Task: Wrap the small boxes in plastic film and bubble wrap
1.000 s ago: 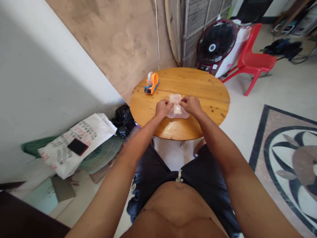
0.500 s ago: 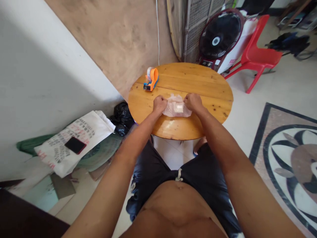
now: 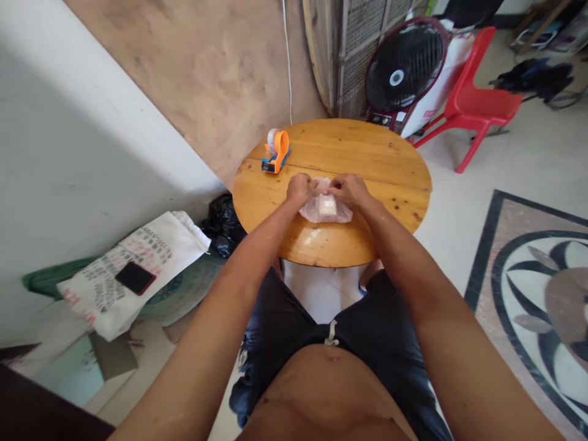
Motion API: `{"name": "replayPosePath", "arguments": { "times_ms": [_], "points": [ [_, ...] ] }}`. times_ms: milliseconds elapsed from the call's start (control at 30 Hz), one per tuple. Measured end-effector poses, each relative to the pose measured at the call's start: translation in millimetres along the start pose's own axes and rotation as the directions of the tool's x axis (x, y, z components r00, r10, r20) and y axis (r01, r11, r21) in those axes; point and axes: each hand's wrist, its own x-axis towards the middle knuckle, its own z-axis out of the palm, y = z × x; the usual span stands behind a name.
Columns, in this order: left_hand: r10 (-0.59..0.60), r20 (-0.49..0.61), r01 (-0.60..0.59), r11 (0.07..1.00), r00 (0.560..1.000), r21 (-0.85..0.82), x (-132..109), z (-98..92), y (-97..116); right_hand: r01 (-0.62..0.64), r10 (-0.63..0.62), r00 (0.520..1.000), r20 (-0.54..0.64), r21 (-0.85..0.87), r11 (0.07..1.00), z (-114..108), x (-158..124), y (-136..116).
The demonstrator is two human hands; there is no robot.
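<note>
A crumpled clear plastic wrap (image 3: 325,209) with a small white item inside lies on the round wooden table (image 3: 367,159). My left hand (image 3: 300,187) is closed, pinching the wrap's left top edge. My right hand (image 3: 350,188) is closed too, gripping the wrap's right top edge. The two hands sit close together over the wrap. An orange tape dispenser (image 3: 277,151) stands at the table's far left, apart from both hands.
A black fan (image 3: 403,75) and a red plastic chair (image 3: 478,101) stand behind the table. On the floor to the left lie a printed white sack (image 3: 133,269) with a dark phone (image 3: 135,278) on it and a black bag (image 3: 225,223).
My hands were spread apart, stretching the wrap, half a second ago; now they have come back together over its top.
</note>
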Motion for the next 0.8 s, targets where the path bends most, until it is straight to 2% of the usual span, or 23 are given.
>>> {"name": "replayPosePath", "arguments": {
  "times_ms": [100,200,333,433,533,667,800],
  "points": [
    [0.018,-0.020,-0.018,1.000,1.000,0.010,2.0,5.8,-4.4,-0.022,0.026,0.999,0.046,-0.096,0.995,-0.4,7.6,-7.5],
    [0.044,-0.031,-0.044,0.999,0.999,-0.012,1.7,7.7,-9.4,-0.070,0.070,0.998,-0.005,-0.098,0.993,2.2,10.9,-7.2],
    [-0.027,-0.028,0.023,0.990,0.999,-0.136,0.5,5.2,-13.4,-0.219,0.230,0.966,-0.114,0.106,0.970,9.8,9.3,13.4],
    [-0.106,-0.031,0.096,0.967,0.994,-0.236,-1.5,3.2,-13.8,-0.349,0.402,0.903,-0.150,0.285,0.892,15.3,7.0,31.2],
    [-0.155,-0.021,0.139,0.934,0.988,-0.329,-3.5,1.9,-14.1,-0.400,0.494,0.857,-0.149,0.413,0.818,17.8,5.4,39.6],
    [-0.237,0.024,0.220,0.856,0.971,-0.468,-2.4,0.4,-16.8,-0.396,0.531,0.834,-0.153,0.504,0.767,18.9,4.4,41.1],
    [-0.385,0.055,0.326,0.689,0.921,-0.648,0.7,-0.2,-18.0,-0.391,0.569,0.814,-0.118,0.613,0.687,21.1,3.4,44.5]
  ]
}}
